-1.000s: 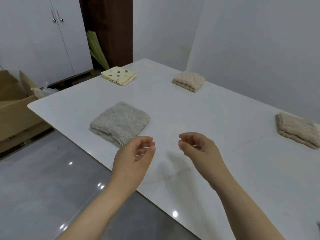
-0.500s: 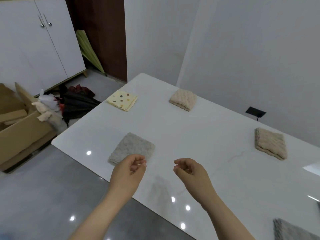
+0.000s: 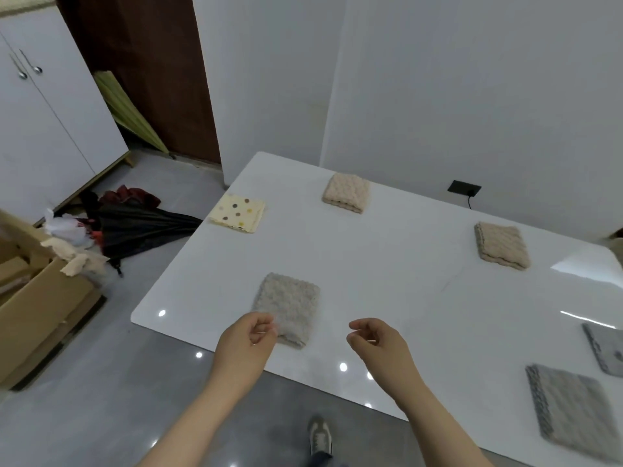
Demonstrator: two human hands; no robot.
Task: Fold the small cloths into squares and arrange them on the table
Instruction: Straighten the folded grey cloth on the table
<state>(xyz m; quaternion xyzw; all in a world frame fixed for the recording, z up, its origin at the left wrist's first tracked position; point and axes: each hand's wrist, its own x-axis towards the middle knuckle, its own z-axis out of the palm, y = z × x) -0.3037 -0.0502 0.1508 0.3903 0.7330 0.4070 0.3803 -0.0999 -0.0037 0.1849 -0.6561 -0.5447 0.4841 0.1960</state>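
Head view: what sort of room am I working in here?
Likely a spare room or storeroom in a home: a white cabinet, a cardboard box and a black umbrella on the grey floor beside the white table.

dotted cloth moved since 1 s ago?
No. The dotted cloth still lies at the table's far left edge, left of the far beige cloth; only the camera shifted.

A black umbrella (image 3: 141, 227) lies on the floor (image 3: 101, 399) beside a cardboard box (image 3: 37, 308), near a white cabinet (image 3: 50, 112).
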